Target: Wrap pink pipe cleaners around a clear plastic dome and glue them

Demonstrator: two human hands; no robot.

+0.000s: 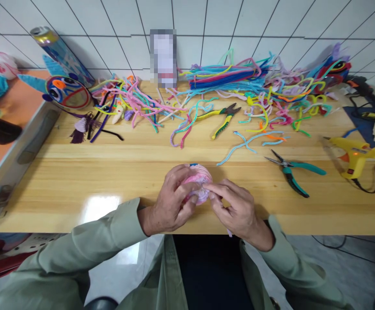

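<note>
A round pink and lilac pipe-cleaner piece (203, 174) with a bit of blue at its top is held over the front of the wooden table. My left hand (177, 196) is closed around its left side, thumb and fingers on its face. At its right edge my right hand (234, 204) pinches what looks like a lilac pipe cleaner (229, 233), whose end shows below the palm. The exact contact between fingertips and strand is too small to make out. Light blue pipe cleaners (239, 146) lie just beyond my hands.
Teal-handled pliers (290, 168) and a yellow glue gun (357, 155) lie at the right. Yellow-green cutters (228, 118) sit farther back among loose pipe cleaners (136, 101). A bundle of pipe cleaners (228, 79), a phone (164, 58) and a can (63, 56) line the wall.
</note>
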